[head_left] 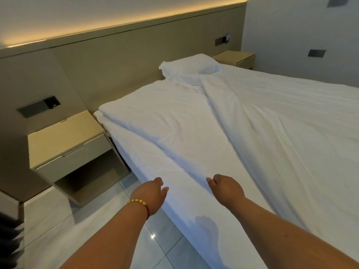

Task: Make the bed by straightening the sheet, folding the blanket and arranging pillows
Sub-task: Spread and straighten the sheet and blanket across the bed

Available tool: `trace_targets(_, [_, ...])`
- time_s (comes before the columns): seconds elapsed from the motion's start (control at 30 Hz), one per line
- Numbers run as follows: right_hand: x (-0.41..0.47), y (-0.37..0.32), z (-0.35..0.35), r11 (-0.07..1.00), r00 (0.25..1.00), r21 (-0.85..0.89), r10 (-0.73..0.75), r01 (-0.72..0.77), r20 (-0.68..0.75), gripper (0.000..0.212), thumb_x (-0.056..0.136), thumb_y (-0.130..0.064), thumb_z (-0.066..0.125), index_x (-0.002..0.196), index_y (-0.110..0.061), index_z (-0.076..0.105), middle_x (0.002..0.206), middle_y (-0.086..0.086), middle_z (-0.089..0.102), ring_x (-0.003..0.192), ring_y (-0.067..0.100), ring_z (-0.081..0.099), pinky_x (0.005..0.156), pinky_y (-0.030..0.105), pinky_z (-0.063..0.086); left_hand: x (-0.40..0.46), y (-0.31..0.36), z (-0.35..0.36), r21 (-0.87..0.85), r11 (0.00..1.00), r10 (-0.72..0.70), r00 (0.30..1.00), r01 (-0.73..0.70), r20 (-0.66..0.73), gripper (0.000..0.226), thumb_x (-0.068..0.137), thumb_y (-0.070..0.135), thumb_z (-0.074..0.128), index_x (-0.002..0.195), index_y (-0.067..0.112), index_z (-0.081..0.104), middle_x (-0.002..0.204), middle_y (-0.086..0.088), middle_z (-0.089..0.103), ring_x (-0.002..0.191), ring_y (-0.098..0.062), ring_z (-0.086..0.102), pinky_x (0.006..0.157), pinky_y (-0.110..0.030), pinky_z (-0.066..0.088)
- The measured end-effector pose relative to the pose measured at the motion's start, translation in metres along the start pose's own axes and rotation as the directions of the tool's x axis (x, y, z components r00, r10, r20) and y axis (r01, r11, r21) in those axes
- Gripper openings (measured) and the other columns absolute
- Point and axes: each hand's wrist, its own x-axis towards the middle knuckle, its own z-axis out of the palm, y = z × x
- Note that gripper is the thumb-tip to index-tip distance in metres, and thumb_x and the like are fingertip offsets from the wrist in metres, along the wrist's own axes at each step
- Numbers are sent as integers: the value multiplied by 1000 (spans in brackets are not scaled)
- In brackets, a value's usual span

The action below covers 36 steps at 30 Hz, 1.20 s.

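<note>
A white blanket (242, 123) lies wrinkled across the bed, its near edge running diagonally down towards my hands. One white pillow (191, 66) sits at the head of the bed against the headboard. The white sheet (184, 206) shows along the near side of the mattress. My right hand (227, 189) is at the blanket's near edge with its fingers curled into the fabric. My left hand (153, 195), with a gold bracelet at the wrist, hovers at the mattress side edge over the sheet. Its fingers are curled and mostly hidden behind the back of the hand.
A beige nightstand (66, 138) with a drawer stands left of the bed, and another nightstand (236, 57) stands at the far side. A padded headboard panel (116, 61) runs along the wall. Glossy floor tiles (165, 239) lie below my arms.
</note>
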Motion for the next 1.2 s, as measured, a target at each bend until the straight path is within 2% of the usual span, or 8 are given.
trace_targets(0.13, [56,-20,8,999,999,0,49,-49,-14,45,101,-42,29,62,-19,30,61,-1,38,65,23,43,59,32,30,62,-29,-7,-9,1000,12,1000,-12,0,45,102,41,32,138,15,39,123,-6,62,109,-22,61,86,-31,49])
trace_targets(0.23, [113,-35,20,996,996,17,91,-90,-10,45,101,-41,29,62,-19,32,61,-2,39,60,18,40,57,31,30,117,-47,-17,-8,1000,29,1000,-29,-1,45,102,41,32,139,15,39,123,-6,62,109,-22,61,85,-31,48])
trace_targets(0.33, [183,-57,35,994,994,25,104,-105,22,45,101,-41,28,63,-19,32,63,-1,41,65,20,45,61,31,33,177,-75,-34,-26,999,26,1000,-26,-3,45,102,41,32,139,16,39,124,-6,61,111,-23,59,84,-31,47])
trace_targets(0.53, [295,-122,53,997,995,31,65,-67,72,44,100,-42,29,63,-19,33,63,-2,42,68,22,47,62,31,34,283,-143,-75,-176,977,-121,993,118,-7,44,101,40,35,135,13,43,119,-10,63,108,-26,60,87,-33,48])
trace_targets(0.63, [342,-154,61,997,994,29,66,-69,91,43,100,-43,30,65,-19,37,66,-1,46,70,22,50,63,31,36,326,-179,-93,-197,969,-145,989,147,26,45,101,40,36,135,12,43,122,-10,62,109,-25,60,88,-34,49])
trace_targets(0.87, [464,-235,90,992,991,62,103,-108,85,44,97,-49,36,95,-11,57,90,5,64,83,22,58,68,30,40,458,-293,-134,-237,946,-225,974,223,18,52,101,41,36,140,6,38,136,-14,53,121,-28,53,99,-34,44])
trace_targets(1.0, [544,-294,129,981,984,95,164,-170,67,43,93,-54,43,106,-15,58,102,2,65,88,20,58,69,28,40,544,-365,-152,-289,930,-228,973,227,31,56,100,43,38,141,5,37,138,-16,49,123,-30,52,100,-36,43])
trace_targets(1.2, [651,-381,198,956,964,135,247,-259,94,54,86,-55,55,126,-19,51,125,1,58,113,20,55,87,30,44,667,-479,-172,-257,939,-203,972,228,119,59,99,42,42,142,3,31,140,-17,47,125,-32,49,100,-37,42])
